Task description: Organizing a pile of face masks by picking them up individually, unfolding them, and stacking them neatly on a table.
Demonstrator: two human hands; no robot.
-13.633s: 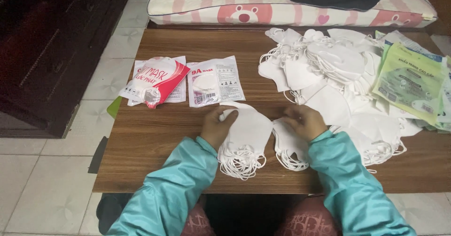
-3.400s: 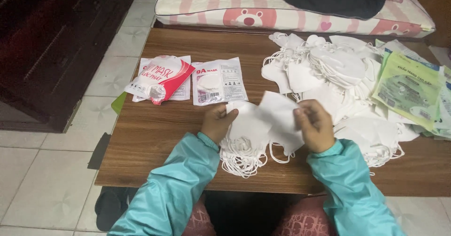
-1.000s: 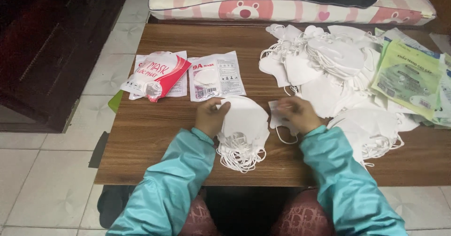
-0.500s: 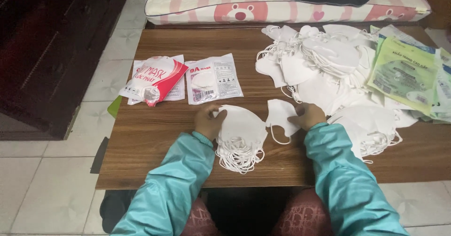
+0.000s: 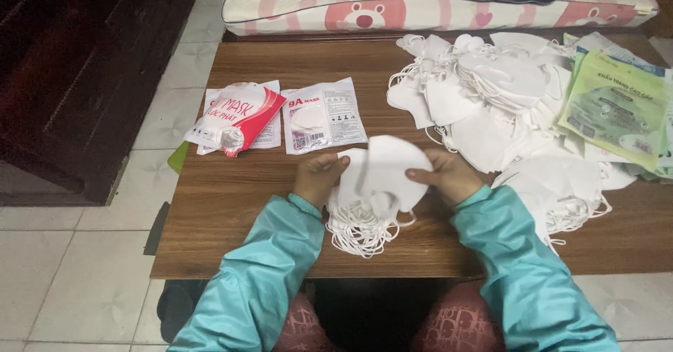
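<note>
A small stack of white folded face masks [image 5: 382, 177] lies at the front middle of the brown wooden table [image 5: 231, 205], its ear loops [image 5: 361, 233] spilling toward me. My left hand [image 5: 317, 179] grips the stack's left edge. My right hand [image 5: 449, 175] holds a single white mask on top of the stack at its right side. Both sleeves are teal.
A large loose heap of white masks [image 5: 491, 99] covers the table's right half. Green printed packets [image 5: 617, 106] lie at the far right. Red-and-white mask packets [image 5: 238, 117] and a clear packet [image 5: 322, 117] sit left of centre. A pink striped cushion [image 5: 420, 1] lies beyond the table.
My right hand took a mask from beside the heap and brought it left onto the stack. My left hand has stayed on the stack.
</note>
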